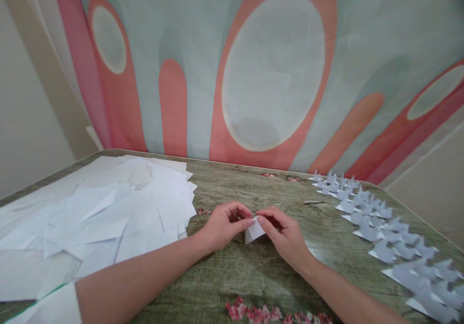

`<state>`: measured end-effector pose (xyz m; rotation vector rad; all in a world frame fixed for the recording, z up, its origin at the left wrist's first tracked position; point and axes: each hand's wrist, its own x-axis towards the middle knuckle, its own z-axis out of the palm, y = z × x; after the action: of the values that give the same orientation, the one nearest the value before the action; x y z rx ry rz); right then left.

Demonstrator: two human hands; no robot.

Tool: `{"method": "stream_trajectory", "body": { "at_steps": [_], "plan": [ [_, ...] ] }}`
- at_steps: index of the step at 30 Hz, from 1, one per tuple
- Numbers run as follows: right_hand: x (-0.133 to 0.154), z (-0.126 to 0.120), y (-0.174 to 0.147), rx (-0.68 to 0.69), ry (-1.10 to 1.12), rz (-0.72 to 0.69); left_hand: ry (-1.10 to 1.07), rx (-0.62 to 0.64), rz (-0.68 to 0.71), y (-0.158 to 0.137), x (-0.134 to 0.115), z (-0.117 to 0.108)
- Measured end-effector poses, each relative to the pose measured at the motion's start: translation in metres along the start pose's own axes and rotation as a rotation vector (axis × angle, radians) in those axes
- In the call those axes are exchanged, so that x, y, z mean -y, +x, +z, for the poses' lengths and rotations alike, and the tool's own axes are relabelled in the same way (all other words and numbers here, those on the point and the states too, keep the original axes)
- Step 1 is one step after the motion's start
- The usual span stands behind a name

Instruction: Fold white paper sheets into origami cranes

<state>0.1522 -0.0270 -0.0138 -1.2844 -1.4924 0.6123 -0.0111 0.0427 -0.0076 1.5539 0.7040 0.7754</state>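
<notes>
Between my hands, just above the middle of the table, is a small piece of folded white paper (pixel 254 231) with a pointed lower corner. My left hand (pixel 226 222) pinches its upper left edge between thumb and fingers. On the other side, my right hand (pixel 284 232) grips the upper right edge the same way, thumb in front. The fingertips of both hands nearly meet at the top of the paper. The fingers behind it are partly hidden.
A wide heap of loose white paper sheets (pixel 108 208) covers the table's left side. Along the right edge stand rows of small folded paper figures (pixel 366 213). The wood-patterned table (pixel 217 285) has printed pink flowers (pixel 257 312). Behind it rises a painted wall (pixel 195 24).
</notes>
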Motion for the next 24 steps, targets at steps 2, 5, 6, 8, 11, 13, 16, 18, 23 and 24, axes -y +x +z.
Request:
{"method": "stream_trajectory", "body": {
  "at_steps": [2,5,6,8,11,13,16,18,23,24],
  "plan": [
    [0.002,0.0,0.001,0.01,-0.036,-0.044,0.072,-0.003,0.026,-0.001,0.002,0.001],
    [0.004,0.0,0.0,-0.009,-0.065,-0.051,0.142,-0.032,0.07,-0.002,0.003,0.001],
    [0.003,0.0,0.0,-0.031,-0.072,-0.043,0.15,-0.048,0.086,-0.002,0.003,0.001],
    [0.001,-0.001,0.0,-0.097,-0.081,-0.021,0.162,-0.082,0.105,-0.003,0.001,0.0],
    [-0.004,-0.002,0.0,-0.204,-0.07,0.034,0.22,-0.101,0.132,-0.004,-0.003,0.0],
    [-0.007,-0.003,0.001,-0.236,-0.049,0.067,0.267,-0.094,0.177,-0.005,-0.006,0.001],
    [-0.008,-0.003,0.002,-0.231,-0.003,0.092,0.303,-0.076,0.236,-0.007,-0.007,0.002],
    [-0.008,-0.002,0.002,-0.21,0.025,0.098,0.314,-0.074,0.249,-0.008,-0.007,0.002],
    [-0.007,0.0,0.001,-0.16,0.002,0.065,0.329,-0.084,0.259,-0.008,-0.008,0.001],
    [-0.007,0.0,0.001,-0.159,-0.019,0.048,0.328,-0.084,0.26,-0.008,-0.009,0.001]
  ]
}}
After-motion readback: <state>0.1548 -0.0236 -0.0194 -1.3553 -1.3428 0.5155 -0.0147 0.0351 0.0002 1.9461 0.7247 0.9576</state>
